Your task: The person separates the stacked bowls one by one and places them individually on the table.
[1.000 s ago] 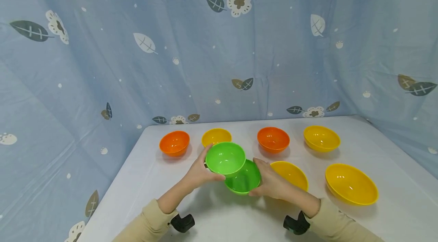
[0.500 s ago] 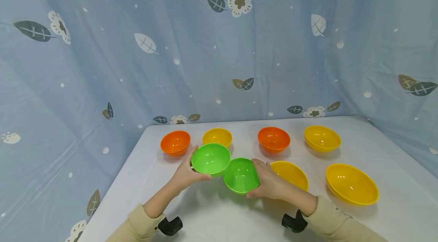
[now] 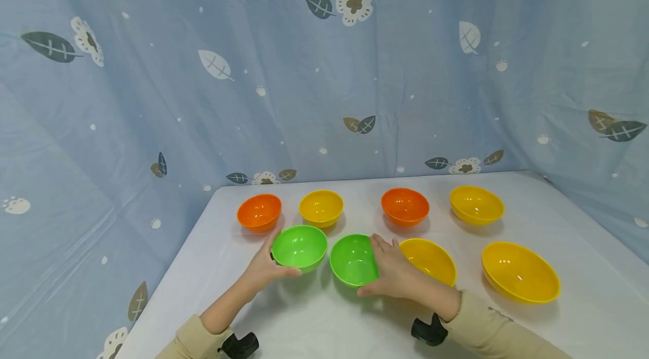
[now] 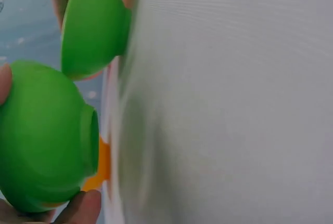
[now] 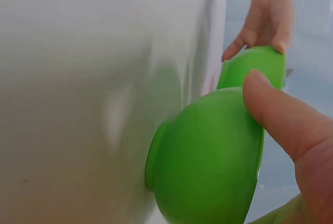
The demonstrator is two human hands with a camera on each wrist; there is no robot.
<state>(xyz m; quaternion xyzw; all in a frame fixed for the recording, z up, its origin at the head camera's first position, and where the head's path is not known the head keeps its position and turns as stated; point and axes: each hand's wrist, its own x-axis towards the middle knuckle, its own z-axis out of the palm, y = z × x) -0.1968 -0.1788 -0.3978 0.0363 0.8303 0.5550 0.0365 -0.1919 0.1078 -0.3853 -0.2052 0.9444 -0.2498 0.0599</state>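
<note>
My left hand [image 3: 265, 267] grips a green bowl [image 3: 299, 248] by its left side, thumb at the near edge. In the left wrist view this bowl [image 4: 44, 135] hangs a little above the white table, its foot apart from the surface. A second green bowl [image 3: 352, 260] is just to the right, held by my right hand [image 3: 396, 270] at its right side. The right wrist view shows my thumb [image 5: 281, 112] on that bowl [image 5: 208, 156]; its foot is at or very near the table. Both bowls are upright with nothing inside.
Along the back stand an orange bowl [image 3: 259, 213], a yellow bowl [image 3: 321, 208], another orange bowl [image 3: 405, 207] and another yellow bowl [image 3: 476, 205]. A yellow bowl [image 3: 430, 260] sits partly behind my right hand. A larger yellow bowl [image 3: 520, 273] is farther right. A blue curtain [image 3: 284, 66] hangs behind.
The left green bowl, at first overlapping the right one, has moved left and then down toward the table in my left hand. The right hand and its bowl have shifted slightly left.
</note>
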